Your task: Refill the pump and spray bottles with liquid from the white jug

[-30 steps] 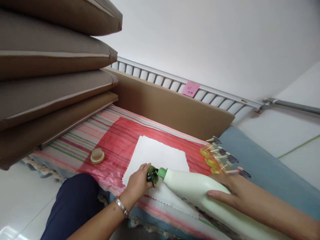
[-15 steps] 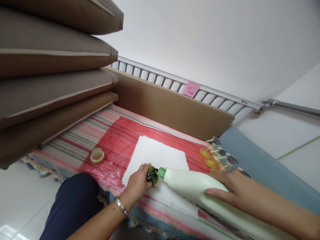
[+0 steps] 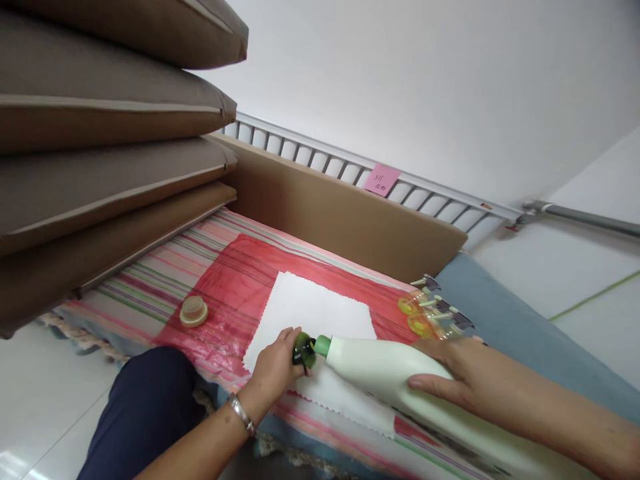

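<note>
My left hand is closed around a small dark green bottle, with its opening turned to the right. In my right hand lies a large pale green squeeze bottle, tilted almost flat. Its green nozzle is at the small bottle's mouth; whether liquid flows I cannot tell. Both bottles are over a white cloth with zigzag edges. Under that cloth is a red translucent sheet. A pale round cap sits on the sheet's left part.
Several clear spray bottles with yellow liquid stand beyond my right hand. Thick brown cushions are stacked at left. A tan board leans before a white radiator bearing a pink note. A striped cloth lies beneath.
</note>
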`<action>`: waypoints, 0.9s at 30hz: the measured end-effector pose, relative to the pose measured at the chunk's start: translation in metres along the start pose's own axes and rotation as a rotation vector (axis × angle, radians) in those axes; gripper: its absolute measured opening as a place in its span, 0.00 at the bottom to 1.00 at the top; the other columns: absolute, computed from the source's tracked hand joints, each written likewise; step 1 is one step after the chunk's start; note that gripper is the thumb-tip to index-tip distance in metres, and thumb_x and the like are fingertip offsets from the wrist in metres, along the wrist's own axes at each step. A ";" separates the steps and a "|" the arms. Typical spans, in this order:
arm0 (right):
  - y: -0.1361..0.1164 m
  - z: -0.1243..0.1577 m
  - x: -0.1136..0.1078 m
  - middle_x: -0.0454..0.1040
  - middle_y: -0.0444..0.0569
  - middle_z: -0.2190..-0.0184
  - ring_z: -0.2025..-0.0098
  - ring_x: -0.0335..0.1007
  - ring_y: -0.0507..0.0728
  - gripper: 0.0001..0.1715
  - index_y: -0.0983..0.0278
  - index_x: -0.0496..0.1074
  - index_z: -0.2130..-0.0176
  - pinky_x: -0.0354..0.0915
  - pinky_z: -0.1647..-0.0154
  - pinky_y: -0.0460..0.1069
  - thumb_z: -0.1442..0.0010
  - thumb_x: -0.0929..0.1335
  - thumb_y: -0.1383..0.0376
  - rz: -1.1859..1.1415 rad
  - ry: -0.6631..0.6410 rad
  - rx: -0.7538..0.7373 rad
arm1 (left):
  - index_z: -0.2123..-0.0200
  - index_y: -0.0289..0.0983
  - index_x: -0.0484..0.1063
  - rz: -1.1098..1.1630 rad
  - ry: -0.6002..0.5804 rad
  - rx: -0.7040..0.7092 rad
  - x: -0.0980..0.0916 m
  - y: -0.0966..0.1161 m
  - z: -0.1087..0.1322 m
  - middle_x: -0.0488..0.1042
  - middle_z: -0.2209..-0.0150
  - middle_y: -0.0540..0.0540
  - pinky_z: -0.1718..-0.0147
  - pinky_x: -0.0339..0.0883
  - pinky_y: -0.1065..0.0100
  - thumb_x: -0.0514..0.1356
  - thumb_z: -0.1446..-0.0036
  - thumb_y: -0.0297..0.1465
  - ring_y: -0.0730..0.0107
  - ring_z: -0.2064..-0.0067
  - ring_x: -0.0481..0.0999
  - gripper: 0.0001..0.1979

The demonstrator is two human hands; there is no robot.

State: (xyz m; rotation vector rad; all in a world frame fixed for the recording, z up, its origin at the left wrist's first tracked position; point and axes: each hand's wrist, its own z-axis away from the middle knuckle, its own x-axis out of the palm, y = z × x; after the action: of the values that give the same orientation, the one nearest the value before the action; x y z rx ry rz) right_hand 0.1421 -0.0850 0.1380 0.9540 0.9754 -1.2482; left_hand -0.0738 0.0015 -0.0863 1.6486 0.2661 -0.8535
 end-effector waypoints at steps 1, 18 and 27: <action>0.000 0.000 -0.001 0.78 0.44 0.69 0.68 0.72 0.58 0.15 0.55 0.73 0.65 0.62 0.69 0.48 0.43 0.64 0.50 -0.016 -0.018 -0.009 | 0.43 0.43 0.59 0.000 0.000 0.001 0.001 -0.001 0.000 0.63 0.41 0.49 0.52 0.63 0.68 0.66 0.57 0.33 0.60 0.47 0.70 0.36; -0.002 -0.001 -0.004 0.77 0.44 0.69 0.69 0.71 0.58 0.14 0.56 0.71 0.67 0.60 0.70 0.48 0.43 0.64 0.50 -0.044 -0.013 -0.033 | 0.43 0.42 0.59 -0.001 -0.022 -0.018 -0.002 0.003 0.002 0.62 0.40 0.49 0.51 0.62 0.69 0.65 0.56 0.31 0.61 0.46 0.68 0.36; -0.002 -0.003 -0.004 0.77 0.43 0.68 0.68 0.71 0.57 0.15 0.55 0.71 0.67 0.60 0.69 0.49 0.43 0.64 0.49 -0.057 -0.025 -0.030 | 0.43 0.43 0.59 0.001 -0.032 -0.017 -0.004 0.003 0.001 0.62 0.40 0.49 0.51 0.62 0.69 0.65 0.56 0.32 0.61 0.46 0.69 0.35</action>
State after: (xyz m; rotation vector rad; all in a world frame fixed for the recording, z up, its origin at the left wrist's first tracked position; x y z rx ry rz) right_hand 0.1393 -0.0812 0.1409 0.8910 1.0051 -1.2871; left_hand -0.0751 0.0005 -0.0815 1.6175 0.2501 -0.8741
